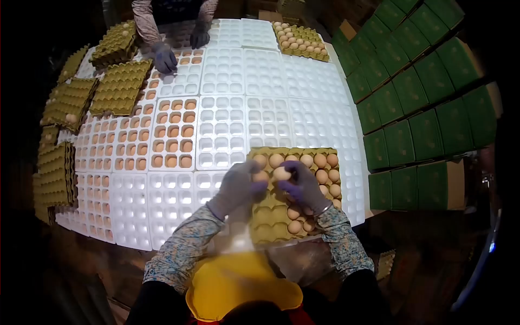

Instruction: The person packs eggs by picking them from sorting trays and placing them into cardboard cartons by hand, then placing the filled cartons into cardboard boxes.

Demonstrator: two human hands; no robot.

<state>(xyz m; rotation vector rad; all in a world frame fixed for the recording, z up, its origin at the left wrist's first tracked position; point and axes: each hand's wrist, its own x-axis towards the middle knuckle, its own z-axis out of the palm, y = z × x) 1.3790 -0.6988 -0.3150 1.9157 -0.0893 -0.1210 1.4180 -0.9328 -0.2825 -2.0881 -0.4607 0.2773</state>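
Note:
Both my hands wear greyish-purple gloves and work over a pulp egg tray at the near right of the table. My left hand closes around a brown egg above the tray's left part. A paler egg is pinched between the fingers of my right hand, just right of the first one. More eggs sit along the tray's far row and right side. Several cups at its near left hold no eggs. My hands and wrists hide part of the middle.
White foam egg trays cover the table, some on the left filled with eggs. Pulp tray stacks line the left edge; another pulp tray with eggs lies far right. Green boxes stand at right. Across the table works another person's gloved hand.

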